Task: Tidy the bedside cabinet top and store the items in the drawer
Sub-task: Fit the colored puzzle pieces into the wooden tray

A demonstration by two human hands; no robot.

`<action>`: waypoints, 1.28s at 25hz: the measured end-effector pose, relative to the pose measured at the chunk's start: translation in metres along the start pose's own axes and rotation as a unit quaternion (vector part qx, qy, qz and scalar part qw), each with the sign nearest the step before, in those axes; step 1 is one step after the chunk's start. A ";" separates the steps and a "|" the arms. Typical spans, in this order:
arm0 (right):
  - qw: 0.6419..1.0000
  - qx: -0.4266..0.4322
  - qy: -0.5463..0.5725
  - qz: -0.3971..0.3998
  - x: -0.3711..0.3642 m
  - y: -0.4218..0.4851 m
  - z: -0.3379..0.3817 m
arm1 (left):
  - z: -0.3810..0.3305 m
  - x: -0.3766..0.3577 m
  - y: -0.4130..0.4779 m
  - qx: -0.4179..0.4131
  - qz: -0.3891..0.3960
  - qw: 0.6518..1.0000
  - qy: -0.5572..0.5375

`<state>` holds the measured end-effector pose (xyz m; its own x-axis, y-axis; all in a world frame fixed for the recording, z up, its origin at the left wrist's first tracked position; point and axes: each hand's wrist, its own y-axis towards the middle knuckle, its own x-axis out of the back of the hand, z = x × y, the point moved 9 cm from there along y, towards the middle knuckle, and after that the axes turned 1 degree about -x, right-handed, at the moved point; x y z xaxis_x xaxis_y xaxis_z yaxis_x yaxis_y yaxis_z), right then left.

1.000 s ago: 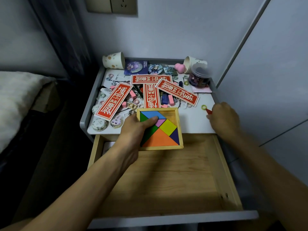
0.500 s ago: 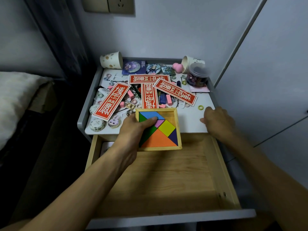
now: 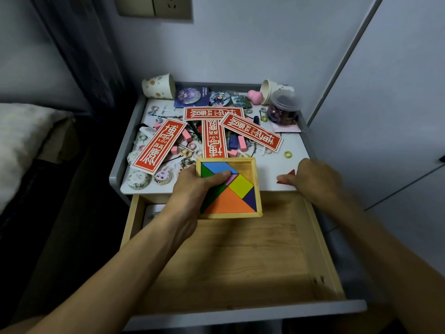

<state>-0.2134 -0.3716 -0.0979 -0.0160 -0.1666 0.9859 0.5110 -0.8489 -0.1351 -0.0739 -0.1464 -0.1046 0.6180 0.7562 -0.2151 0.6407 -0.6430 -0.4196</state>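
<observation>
Since a second ago the right hand (image 3: 315, 179) has drawn back toward the front edge of the top (image 3: 272, 169). One flat red triangle (image 3: 287, 177) now shows pinched at its fingertips, low over the white surface. The left hand (image 3: 192, 189) grips the square wooden tray (image 3: 257, 186) by its left rim, thumb across six coloured pieces, half over the open wooden drawer (image 3: 240, 256). Four red cards (image 3: 159, 145) and two tipped paper cups (image 3: 159, 86) lie behind.

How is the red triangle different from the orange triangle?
The orange triangle sits fitted in the wooden puzzle tray; the red triangle lies loose on the cabinet top, partly under the right hand. The orange triangle looks bigger than the red triangle. Both are flat triangle pieces.
</observation>
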 end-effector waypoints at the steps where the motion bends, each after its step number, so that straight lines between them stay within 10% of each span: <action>1: 1.000 0.001 0.009 0.005 -0.003 0.000 0.002 | 0.000 0.000 -0.001 0.000 0.000 1.000 0.000; 15: 0.991 0.035 0.124 -0.023 0.001 0.015 0.029 | -0.001 0.003 0.001 -0.004 -0.010 0.999 0.031; 22: 0.843 0.220 0.490 -0.034 0.062 -0.042 0.082 | -0.002 0.007 0.002 -0.014 -0.026 0.999 0.035; 32: 0.913 0.266 0.298 -0.080 0.041 -0.050 0.096 | 0.000 0.005 0.003 -0.007 -0.022 1.000 0.016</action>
<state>-0.1572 -0.2881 -0.0409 -0.5100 -0.4399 0.7392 0.8041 -0.5489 0.2281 -0.0691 -0.1445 -0.1072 0.6030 0.7801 -0.1671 0.6744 -0.6103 -0.4155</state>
